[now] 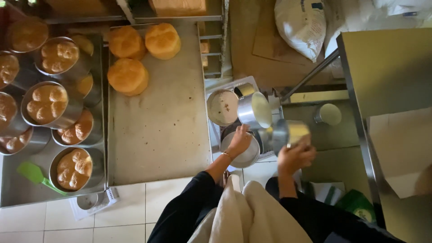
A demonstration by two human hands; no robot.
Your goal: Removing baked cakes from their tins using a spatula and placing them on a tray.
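Both hands (239,140) (294,156) low, grips closed

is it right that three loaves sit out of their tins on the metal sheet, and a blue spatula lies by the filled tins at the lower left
Not quite. The head view shows the spatula is green, not blue. The rest stands: three loaves sit out of their tins on the metal sheet, and the spatula lies by the filled tins at the lower left.

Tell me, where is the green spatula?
In the head view, the green spatula lies at the lower left on the metal tray, beside a tin of baked bread.
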